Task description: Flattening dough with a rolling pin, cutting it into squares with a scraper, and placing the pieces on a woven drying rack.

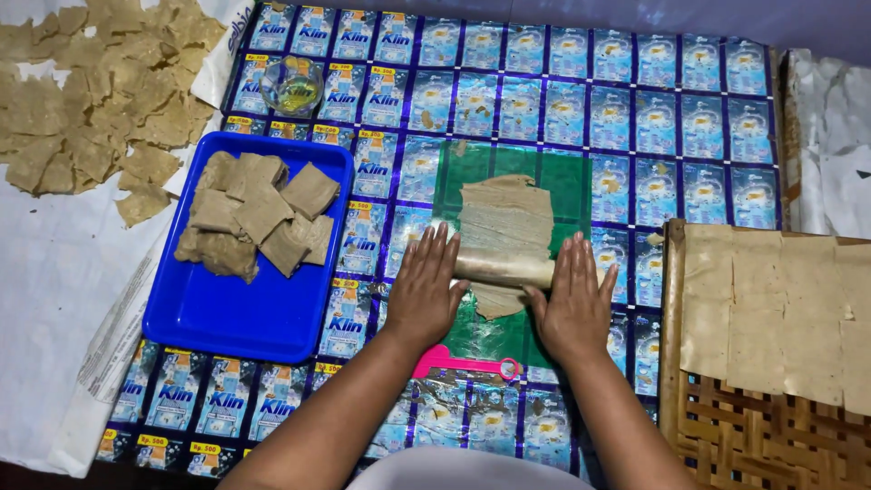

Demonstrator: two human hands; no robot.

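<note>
Head view: flat, unclenched left hand (pixel 425 286) and right hand (pixel 573 304) press the rolling pin (pixel 504 269); uneven pressure could tear the thin dough sheet (pixel 505 222).

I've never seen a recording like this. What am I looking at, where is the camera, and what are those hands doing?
There is no machine here: a person wears a camera on the head, so you look down on their own hands. The left hand and right hand press flat on a rolling pin lying across a thin sheet of brown dough on green plastic. Beside it, a blue tray holds dough blocks. A pink tool lies near the wrists. Thin flat sheets rest on a woven rack; loose pieces are piled top left.
</note>
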